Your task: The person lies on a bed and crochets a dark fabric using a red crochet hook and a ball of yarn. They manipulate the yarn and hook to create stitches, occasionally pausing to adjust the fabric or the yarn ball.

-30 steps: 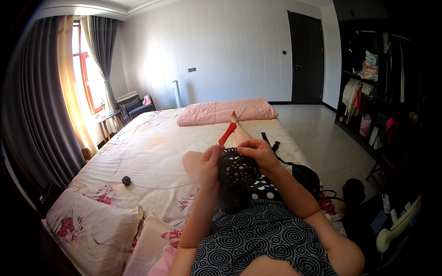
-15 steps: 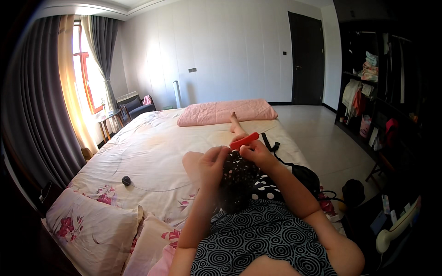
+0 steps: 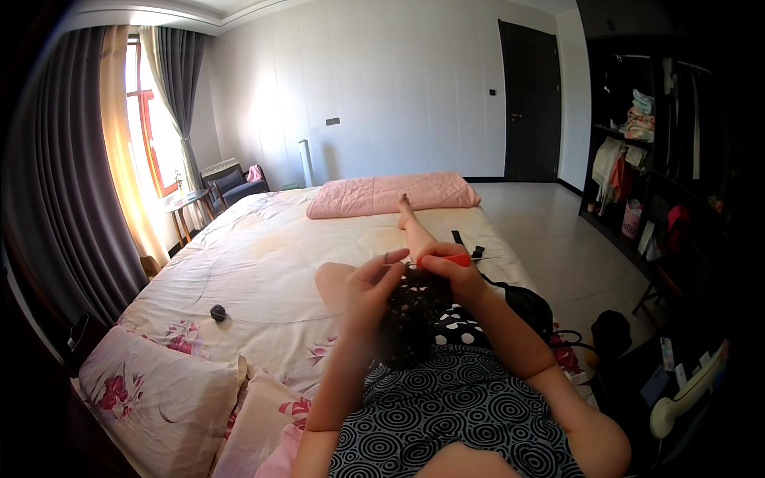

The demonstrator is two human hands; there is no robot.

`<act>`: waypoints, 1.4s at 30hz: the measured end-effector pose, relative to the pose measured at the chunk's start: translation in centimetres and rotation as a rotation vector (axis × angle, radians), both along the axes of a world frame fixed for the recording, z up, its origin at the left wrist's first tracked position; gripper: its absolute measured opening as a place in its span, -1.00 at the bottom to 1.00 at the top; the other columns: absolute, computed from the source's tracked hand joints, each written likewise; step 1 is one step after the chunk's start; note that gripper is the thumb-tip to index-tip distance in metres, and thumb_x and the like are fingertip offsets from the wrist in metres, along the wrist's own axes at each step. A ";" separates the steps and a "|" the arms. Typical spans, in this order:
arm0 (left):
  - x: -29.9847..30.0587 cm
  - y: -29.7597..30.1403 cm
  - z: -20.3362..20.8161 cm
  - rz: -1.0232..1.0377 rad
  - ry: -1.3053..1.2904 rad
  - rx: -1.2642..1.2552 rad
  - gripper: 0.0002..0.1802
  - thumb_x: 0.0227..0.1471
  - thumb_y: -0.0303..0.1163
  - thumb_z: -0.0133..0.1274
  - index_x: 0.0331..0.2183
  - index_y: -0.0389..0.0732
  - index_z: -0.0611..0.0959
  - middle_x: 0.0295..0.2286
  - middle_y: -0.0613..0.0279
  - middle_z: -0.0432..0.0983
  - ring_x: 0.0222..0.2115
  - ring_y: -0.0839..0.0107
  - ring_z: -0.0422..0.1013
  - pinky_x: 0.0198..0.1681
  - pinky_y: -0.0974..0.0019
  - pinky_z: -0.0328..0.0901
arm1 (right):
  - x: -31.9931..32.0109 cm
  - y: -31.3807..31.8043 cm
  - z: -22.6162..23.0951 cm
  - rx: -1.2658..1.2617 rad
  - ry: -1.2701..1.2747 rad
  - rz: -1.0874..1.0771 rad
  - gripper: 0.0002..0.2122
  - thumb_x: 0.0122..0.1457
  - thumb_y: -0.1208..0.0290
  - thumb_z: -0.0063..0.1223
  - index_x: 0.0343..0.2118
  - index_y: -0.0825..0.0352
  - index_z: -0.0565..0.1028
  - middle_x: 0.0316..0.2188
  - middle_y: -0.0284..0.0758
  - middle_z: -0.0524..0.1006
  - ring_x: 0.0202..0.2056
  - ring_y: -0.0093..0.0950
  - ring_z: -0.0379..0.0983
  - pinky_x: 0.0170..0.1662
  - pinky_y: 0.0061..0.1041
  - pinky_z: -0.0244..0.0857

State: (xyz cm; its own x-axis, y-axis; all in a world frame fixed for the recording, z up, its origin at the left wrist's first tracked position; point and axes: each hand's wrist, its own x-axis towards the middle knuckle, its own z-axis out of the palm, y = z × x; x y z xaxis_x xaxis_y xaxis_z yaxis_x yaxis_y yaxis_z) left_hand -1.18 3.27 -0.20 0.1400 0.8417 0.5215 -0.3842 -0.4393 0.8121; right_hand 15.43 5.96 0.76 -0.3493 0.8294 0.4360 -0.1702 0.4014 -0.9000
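My right hand (image 3: 456, 276) is closed around the red handle of a crochet hook (image 3: 454, 260), held nearly level. A thin shaft points from it toward my left hand (image 3: 371, 287), and another thin pale line shows beyond my right knuckles. The left thumb and fingers pinch the top edge of a black openwork crochet piece (image 3: 410, 315), with the index finger raised and a dark strand across it. That piece hangs down over my lap. A ball of dark yarn (image 3: 217, 313) lies apart on the bed to the left. The individual stitches are too small to make out.
The bed (image 3: 263, 247) has a floral sheet, a folded pink quilt (image 3: 390, 196) at its far end and pillows (image 3: 163, 394) at near left. A black bag (image 3: 526, 307) lies by my right leg. Beyond the bed's right edge stands an open wardrobe (image 3: 637, 183).
The red handle has swung down from a raised slant to nearly level, and my right fingers now cover more of it. My left index finger has lifted. The yarn ball stays about where it was.
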 end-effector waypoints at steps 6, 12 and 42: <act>-0.1 -0.3 0.3 -0.036 -0.067 0.055 -0.60 -0.09 -0.56 -0.02 -0.12 -0.39 0.39 -0.44 0.23 0.47 -0.43 0.57 0.37 -0.32 0.56 0.26 | -0.4 -0.5 -0.3 0.062 0.142 -0.032 -0.79 -0.03 0.37 -0.11 -0.56 0.43 0.47 0.15 0.09 -0.31 0.08 -0.44 0.00 0.04 -0.60 -0.10; 0.3 -1.0 0.4 -0.012 -0.109 0.108 -0.52 -0.16 -0.62 0.02 -0.11 -0.42 0.36 -0.45 0.17 0.47 -0.42 0.51 0.40 -0.30 0.52 0.29 | -0.5 -1.0 -0.3 0.143 0.143 -0.022 -0.80 -0.01 0.39 -0.11 -0.58 0.45 0.45 0.03 0.03 -0.18 -0.23 -0.66 0.28 -0.19 -0.69 0.12; -1.5 -1.7 0.9 -0.306 -0.195 -0.033 -0.44 -0.14 -0.57 0.01 -0.03 -0.37 0.28 -0.52 0.29 0.38 -0.49 0.58 0.32 -0.39 0.56 0.22 | 1.4 -2.4 0.7 1.054 -0.130 -0.187 -0.89 -0.07 0.50 -0.01 -0.47 0.42 0.45 -0.49 -0.23 0.41 -0.50 -0.47 0.34 -0.44 -0.57 0.23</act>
State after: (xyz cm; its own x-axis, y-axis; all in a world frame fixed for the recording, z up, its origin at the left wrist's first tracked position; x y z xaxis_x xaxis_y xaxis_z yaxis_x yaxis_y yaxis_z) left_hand -2.66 1.53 0.72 0.2890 0.7931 0.5361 -0.6426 -0.2544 0.7227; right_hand 16.84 3.60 1.42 -0.3508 0.1029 0.9308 0.0459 0.9946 -0.0927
